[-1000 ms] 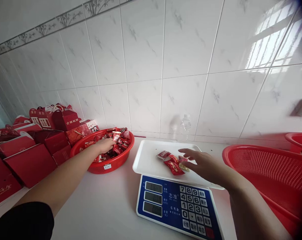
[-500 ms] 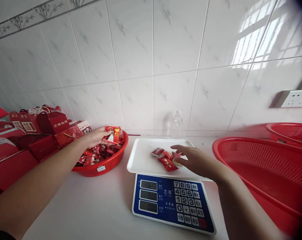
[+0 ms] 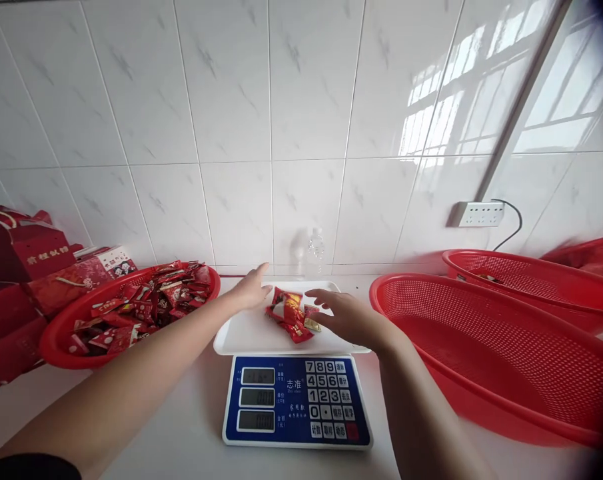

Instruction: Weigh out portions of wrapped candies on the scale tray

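Note:
My left hand [image 3: 251, 288] is over the left part of the white scale tray [image 3: 241, 333], fingers apart and nothing in them. Just to its right, a red and gold snack packet [image 3: 292, 305] lies on top of several small red wrapped candies [image 3: 298, 332]. On the other side of this pile my right hand [image 3: 346, 315] is half curled with the thumb and fingers spread. Its thumb is close to a gold-wrapped candy [image 3: 312, 325]; whether they touch I cannot tell. In front of the tray is the scale's blue keypad panel [image 3: 296, 400], with three small displays.
A red basket [image 3: 74, 360] full of wrapped candies [image 3: 166, 300] stands at the left, beside red gift boxes [image 3: 31, 260]. Large red mesh baskets [image 3: 461, 347] fill the right side. Behind the tray is a clear plastic bottle [image 3: 316, 250] near the tiled wall.
My left hand has moved right from the candy basket to the tray and let go of the red and gold packet onto the candies. My right hand stays beside them. The view has turned right.

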The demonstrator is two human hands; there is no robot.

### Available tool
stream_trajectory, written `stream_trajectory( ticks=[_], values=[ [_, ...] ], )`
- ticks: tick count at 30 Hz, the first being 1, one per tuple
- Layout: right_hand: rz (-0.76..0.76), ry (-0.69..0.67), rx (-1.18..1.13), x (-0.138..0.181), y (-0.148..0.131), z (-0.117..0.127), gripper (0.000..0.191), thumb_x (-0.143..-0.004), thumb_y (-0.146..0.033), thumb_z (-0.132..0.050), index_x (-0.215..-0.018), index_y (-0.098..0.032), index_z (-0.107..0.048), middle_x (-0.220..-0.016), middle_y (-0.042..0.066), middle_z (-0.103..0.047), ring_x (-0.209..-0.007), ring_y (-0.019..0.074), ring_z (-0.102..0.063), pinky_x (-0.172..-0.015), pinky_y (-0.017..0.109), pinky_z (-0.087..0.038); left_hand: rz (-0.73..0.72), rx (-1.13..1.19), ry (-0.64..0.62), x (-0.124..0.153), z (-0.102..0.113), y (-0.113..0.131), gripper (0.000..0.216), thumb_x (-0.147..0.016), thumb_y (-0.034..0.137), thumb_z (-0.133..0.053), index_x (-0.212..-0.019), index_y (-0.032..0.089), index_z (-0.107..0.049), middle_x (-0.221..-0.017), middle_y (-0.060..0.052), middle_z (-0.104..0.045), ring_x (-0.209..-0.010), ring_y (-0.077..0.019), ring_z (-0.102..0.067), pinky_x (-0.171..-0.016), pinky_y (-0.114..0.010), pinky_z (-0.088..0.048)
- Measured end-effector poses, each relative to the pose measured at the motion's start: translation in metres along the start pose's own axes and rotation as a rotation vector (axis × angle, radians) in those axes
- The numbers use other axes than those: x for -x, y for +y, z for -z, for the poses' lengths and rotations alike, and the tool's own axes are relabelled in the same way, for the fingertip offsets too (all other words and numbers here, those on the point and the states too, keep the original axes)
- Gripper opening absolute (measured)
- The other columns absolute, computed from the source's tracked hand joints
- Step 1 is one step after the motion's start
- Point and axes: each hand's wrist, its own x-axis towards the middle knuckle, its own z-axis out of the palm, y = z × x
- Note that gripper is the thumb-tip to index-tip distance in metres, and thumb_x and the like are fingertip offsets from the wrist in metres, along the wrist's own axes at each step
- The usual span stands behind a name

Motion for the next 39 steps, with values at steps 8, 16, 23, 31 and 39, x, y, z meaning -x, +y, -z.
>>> stream_trajectory(
  ticks=[8,16,23,31,39],
  values=[
    [0.041,-0.062,0.015,-0.007,-0.002,-0.006,0.041,-0.083,-0.031,-0.048,-0.122,-0.022,-0.057,-0.112,0.007,-0.065,-0.099,0.024,-0.058,-0.078,0.034,-0.043,-0.233,-0.252,-0.322,-0.007,-0.041,0.003,0.028,-0.086,0.03,-0.045,-0.102,0.022,-0.067,-0.115,-0.006,-0.064,-0.11,-0.022,-0.055,-0.096,-0.033,-0.039],
    [0.059,-0.092,0.047,-0.014,0.002,-0.012,0.029,-0.086,-0.031,-0.046,-0.105,-0.022,-0.066,-0.106,0.008,-0.066,-0.097,0.023,-0.059,-0.076,0.032,-0.043,-0.216,-0.298,-0.243,0.0,-0.031,-0.007,0.033,-0.087,0.032,-0.041,-0.113,0.02,-0.058,-0.124,-0.01,-0.059,-0.116,-0.0256,-0.052,-0.097,-0.037,-0.038],
    [0.097,-0.104,-0.063,-0.015,0.005,-0.014,0.039,-0.084,-0.031,-0.048,-0.121,-0.025,-0.057,-0.114,0.007,-0.064,-0.099,0.0227,-0.059,-0.08,0.034,-0.045,-0.219,-0.155,-0.236,0.036,-0.028,-0.001,0.047,-0.085,0.039,-0.049,-0.129,0.023,-0.046,-0.139,-0.01,-0.046,-0.127,-0.0239,-0.042,-0.106,-0.039,-0.03],
    [-0.008,-0.112,-0.077,-0.011,0.003,-0.009,0.045,-0.084,-0.039,-0.047,-0.128,-0.031,-0.051,-0.116,0.003,-0.063,-0.093,0.0225,-0.062,-0.078,0.034,-0.047,0.021,-0.361,0.105,0.035,0.049,-0.031,0.035,-0.085,0.032,-0.048,-0.118,0.024,-0.054,-0.132,-0.006,-0.054,-0.121,-0.0202,-0.048,-0.1,-0.031,-0.036],
    [0.028,-0.024,0.023,-0.01,0.007,-0.009,0.043,-0.085,-0.042,-0.043,-0.127,-0.034,-0.051,-0.113,0.002,-0.064,-0.099,0.0252,-0.061,-0.08,0.038,-0.046,0.348,-0.615,0.144,0.05,0.164,-0.093,0.01,-0.058,0.023,-0.065,-0.062,0.021,-0.056,-0.061,0.0,-0.062,-0.061,-0.0194,-0.056,-0.061,-0.027,-0.04]
  ],
)
